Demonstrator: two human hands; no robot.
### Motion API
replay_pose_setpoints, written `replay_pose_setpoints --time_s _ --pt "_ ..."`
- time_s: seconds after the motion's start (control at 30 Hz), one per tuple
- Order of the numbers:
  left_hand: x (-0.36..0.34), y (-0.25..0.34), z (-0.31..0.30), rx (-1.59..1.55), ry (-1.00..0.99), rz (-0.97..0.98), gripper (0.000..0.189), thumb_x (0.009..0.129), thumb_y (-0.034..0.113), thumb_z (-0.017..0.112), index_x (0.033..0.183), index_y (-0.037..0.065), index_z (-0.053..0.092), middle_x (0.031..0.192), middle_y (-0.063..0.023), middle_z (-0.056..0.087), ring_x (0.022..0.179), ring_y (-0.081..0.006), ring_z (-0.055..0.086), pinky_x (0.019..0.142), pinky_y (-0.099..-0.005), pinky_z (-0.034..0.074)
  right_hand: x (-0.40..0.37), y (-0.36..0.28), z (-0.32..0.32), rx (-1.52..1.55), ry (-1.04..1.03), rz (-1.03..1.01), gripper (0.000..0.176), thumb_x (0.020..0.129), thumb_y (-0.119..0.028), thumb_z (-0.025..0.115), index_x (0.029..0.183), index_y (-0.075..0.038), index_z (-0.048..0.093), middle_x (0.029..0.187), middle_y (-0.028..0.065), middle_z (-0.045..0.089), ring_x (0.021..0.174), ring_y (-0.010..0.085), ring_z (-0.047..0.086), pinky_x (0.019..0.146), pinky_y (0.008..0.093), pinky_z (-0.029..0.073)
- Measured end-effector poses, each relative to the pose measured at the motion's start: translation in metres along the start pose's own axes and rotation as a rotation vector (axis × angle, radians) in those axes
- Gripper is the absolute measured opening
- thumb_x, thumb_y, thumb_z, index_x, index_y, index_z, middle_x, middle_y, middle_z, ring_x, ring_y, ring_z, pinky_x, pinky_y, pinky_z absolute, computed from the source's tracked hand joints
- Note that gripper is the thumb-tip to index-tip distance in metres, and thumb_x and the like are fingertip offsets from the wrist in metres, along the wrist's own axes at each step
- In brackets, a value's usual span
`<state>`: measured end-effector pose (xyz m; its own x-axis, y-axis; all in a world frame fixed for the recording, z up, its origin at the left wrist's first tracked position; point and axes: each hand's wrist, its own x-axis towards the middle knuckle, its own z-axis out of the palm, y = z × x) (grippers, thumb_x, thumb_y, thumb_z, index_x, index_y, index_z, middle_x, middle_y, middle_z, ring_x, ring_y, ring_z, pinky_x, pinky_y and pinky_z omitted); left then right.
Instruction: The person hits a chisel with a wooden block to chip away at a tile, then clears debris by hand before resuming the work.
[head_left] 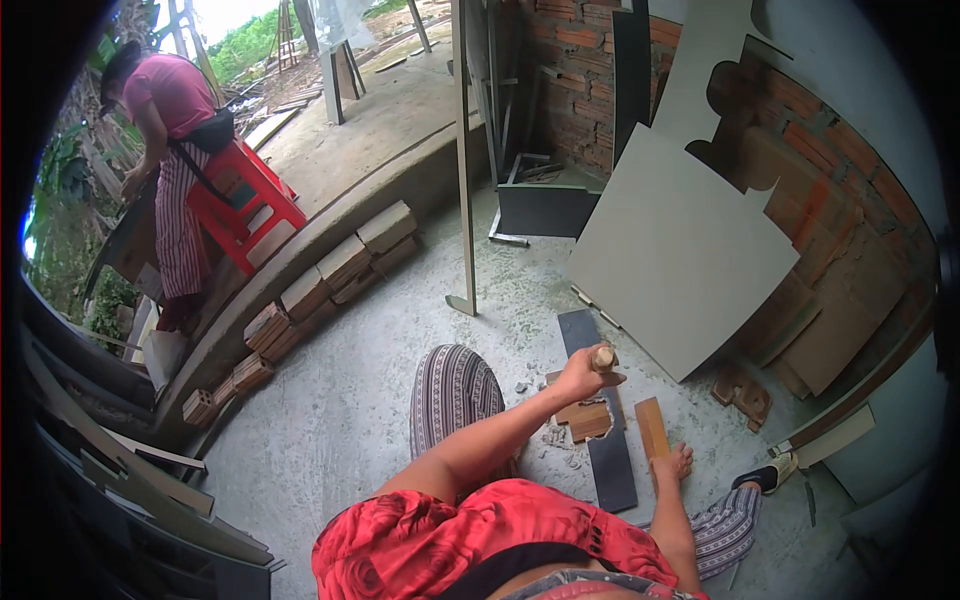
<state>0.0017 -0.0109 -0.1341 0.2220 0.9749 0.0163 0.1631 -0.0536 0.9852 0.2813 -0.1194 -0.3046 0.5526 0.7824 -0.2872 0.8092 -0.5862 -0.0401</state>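
Head view, left hand: my left hand (583,375) is raised over the floor and closed in a fist round a wooden handle (603,358). The tool's working end is hidden from me.
Head view, right hand: my right hand (675,463) is down on the concrete floor (340,420), knuckles up, touching the near end of an orange-brown strip (650,425). I cannot tell whether it grips the strip or only presses on it.
Hands together: they are apart, the left higher and further out, the right low and closer to my body.
Under the left hand: a brown tile piece (585,418) with a ragged notch lies across a long dark grey strip (605,455), which lies flat on the floor.
Chips: pale rubble (553,435) is scattered just left of the brown piece.
My legs: one knee in striped trousers (455,390) is bent up on the left, and a sandalled foot (765,477) is out to the right.
Behind the work: a large grey board (670,250) leans against the brick wall (800,130).
Left side: a row of bricks (330,275) lines the curved step.
Far left: another person (170,150) bends over beside a red plastic stool (250,205).
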Motion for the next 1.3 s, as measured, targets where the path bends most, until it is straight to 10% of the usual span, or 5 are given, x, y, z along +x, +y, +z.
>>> replay_pose_setpoints --time_s 0.13,0.2,0.37,0.8,1.3 --pt "0.016 0.06 -0.058 -0.089 -0.121 0.065 0.028 0.07 0.015 0.077 0.089 0.004 0.059 0.083 -0.0012 0.059 0.079 -0.0111 0.056 0.072 -0.0266 0.046 -0.013 -0.042 -0.002 0.148 0.237 -0.394 0.078 0.063 -0.032 0.076 0.125 -0.004 0.039 0.119 0.0173 0.042 0.113 0.0333 0.044 0.092 0.0454 0.04" --pt "0.025 0.062 -0.082 -0.143 -0.085 0.069 0.026 0.071 0.014 0.076 0.088 0.003 0.06 0.081 -0.002 0.059 0.076 -0.0116 0.057 0.069 -0.026 0.047 -0.028 -0.061 -0.003 0.356 -0.021 -0.586 0.085 0.062 -0.034 0.077 0.129 -0.003 0.035 0.118 0.0178 0.043 0.115 0.0338 0.042 0.095 0.0452 0.038" --pt "0.048 0.009 -0.117 -0.264 0.411 -0.238 0.02 0.072 0.014 0.073 0.083 0.006 0.058 0.07 -0.0017 0.056 0.062 -0.0125 0.056 0.054 -0.0265 0.046 -0.06 -0.058 0.015 0.113 -0.265 -0.437 0.102 0.059 -0.037 0.081 0.136 -0.006 0.022 0.129 0.0208 0.037 0.122 0.0378 0.036 0.1 0.043 0.035" --pt "0.052 0.016 -0.116 -0.428 0.476 -0.194 0.019 0.071 0.015 0.075 0.073 0.009 0.057 0.062 0.0025 0.052 0.053 -0.0079 0.048 0.045 -0.0242 0.039 -0.072 -0.088 0.018 -0.042 -0.361 -0.239 0.134 0.047 -0.044 0.086 0.143 -0.014 -0.003 0.135 0.0212 0.032 0.124 0.0381 0.035 0.101 0.0454 0.034" --pt "0.055 0.006 -0.12 -0.297 0.418 -0.251 0.024 0.072 0.021 0.075 0.087 0.01 0.059 0.074 -0.0014 0.058 0.065 -0.0127 0.058 0.057 -0.0301 0.049 -0.068 -0.079 0.01 0.046 -0.322 -0.247 0.134 0.042 -0.049 0.086 0.144 -0.014 0.006 0.133 0.0205 0.037 0.122 0.0354 0.04 0.1 0.0445 0.032"
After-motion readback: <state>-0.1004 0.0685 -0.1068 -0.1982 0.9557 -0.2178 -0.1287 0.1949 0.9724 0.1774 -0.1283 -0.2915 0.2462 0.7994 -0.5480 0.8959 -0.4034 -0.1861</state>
